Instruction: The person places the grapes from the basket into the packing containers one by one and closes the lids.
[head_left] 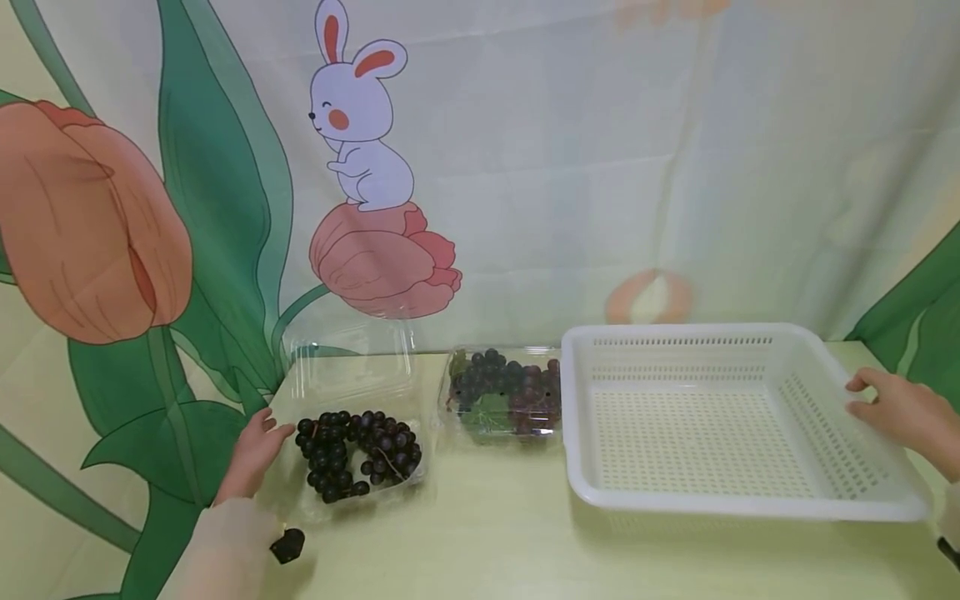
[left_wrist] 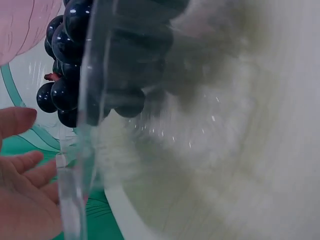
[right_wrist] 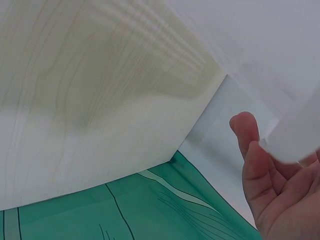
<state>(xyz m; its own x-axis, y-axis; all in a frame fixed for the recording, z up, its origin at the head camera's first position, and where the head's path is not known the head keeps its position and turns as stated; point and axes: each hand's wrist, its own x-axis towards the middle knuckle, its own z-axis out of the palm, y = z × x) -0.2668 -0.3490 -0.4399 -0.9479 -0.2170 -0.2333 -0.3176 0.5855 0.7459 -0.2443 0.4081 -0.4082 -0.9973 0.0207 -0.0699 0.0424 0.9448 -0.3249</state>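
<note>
On the right, a white plastic basket (head_left: 750,504) with slotted walls has its right rim in the grip of my right hand (head_left: 903,417). In the right wrist view, the fingers (right_wrist: 252,165) curl at the underside of the white rim (right_wrist: 295,135), with the tabletop seen below it. At the left, my left hand (head_left: 258,450) is beside an open clear plastic box (head_left: 375,500) of dark grapes (head_left: 330,450). The left wrist view has its thumb (left_wrist: 17,120) and fingers spread loosely at the box wall (left_wrist: 72,200), holding nothing.
A second clear box (head_left: 495,404), with dark and reddish grapes and green leaves inside, stands between the open box and the basket, partly overlapped by the basket. The open box's raised lid (head_left: 352,367) leans back near the printed curtain (head_left: 525,208). The pale tabletop (head_left: 487,542) extends in front.
</note>
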